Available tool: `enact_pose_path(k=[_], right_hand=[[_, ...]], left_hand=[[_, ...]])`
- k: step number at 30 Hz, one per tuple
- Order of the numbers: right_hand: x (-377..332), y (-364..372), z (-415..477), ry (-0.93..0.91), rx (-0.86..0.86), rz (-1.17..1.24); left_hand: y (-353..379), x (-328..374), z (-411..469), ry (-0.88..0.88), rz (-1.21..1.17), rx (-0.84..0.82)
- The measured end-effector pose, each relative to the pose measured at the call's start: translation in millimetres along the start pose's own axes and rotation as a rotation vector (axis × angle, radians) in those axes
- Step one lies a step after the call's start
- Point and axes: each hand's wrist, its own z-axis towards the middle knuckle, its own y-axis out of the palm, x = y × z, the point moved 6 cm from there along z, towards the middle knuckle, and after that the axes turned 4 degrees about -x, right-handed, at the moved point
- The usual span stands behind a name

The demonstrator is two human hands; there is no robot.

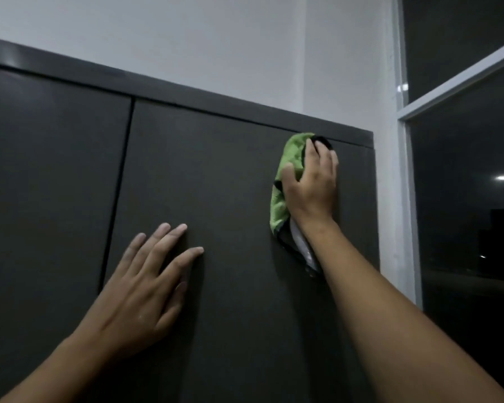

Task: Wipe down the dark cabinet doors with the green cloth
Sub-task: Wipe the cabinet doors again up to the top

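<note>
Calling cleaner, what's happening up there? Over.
Right hand holds green cloth against right door, near top. Left hand flat on same door. Nothing blocking.

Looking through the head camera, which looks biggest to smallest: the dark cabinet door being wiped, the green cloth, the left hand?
1. Dark matte cabinet door, by far.
2. Left hand, flat on it.
3. Crumpled green cloth, partly hidden under the right hand, so its rank is unsure.

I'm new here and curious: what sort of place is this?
Likely an indoor room at home or in an office, at night: dark cabinet doors against a white wall, and a window showing blackness outside.
</note>
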Motion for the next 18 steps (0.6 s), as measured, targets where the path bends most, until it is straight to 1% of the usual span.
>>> enact_pose_path(k=[3, 6, 8, 10, 12, 14, 16, 17, 18], right_hand=[[-54, 31, 8, -0.139, -0.06, -0.044], [-100, 55, -5, -0.366, -0.114, -0.046], [-126, 71, -26, -0.565, -0.188, -0.056], [-144, 84, -55, -0.794, -0.281, -0.08], [-151, 93, -77, -1.006, -0.355, -0.08], [-153, 93, -83, -1.174, -0.356, -0.065], [-154, 91, -70, -1.24, -0.31, -0.083], [-155, 90, -57, -1.208, -0.28, -0.098], [-157, 89, -40, -1.122, -0.24, -0.1]], left_hand=[[-16, -25, 7, -0.012, -0.008, -0.007], [-32, -56, 16, -0.089, 0.021, 0.031], [-45, -80, 21, -0.192, -0.009, 0.098], [-59, -98, 26, -0.253, -0.046, 0.157], [-67, -109, 30, -0.24, -0.029, 0.163], [-70, -115, 30, -0.176, 0.038, 0.131], [-72, -121, 29, -0.126, 0.088, 0.098], [-74, -125, 28, -0.111, 0.1, 0.084], [-76, -129, 28, -0.1, 0.104, 0.073]])
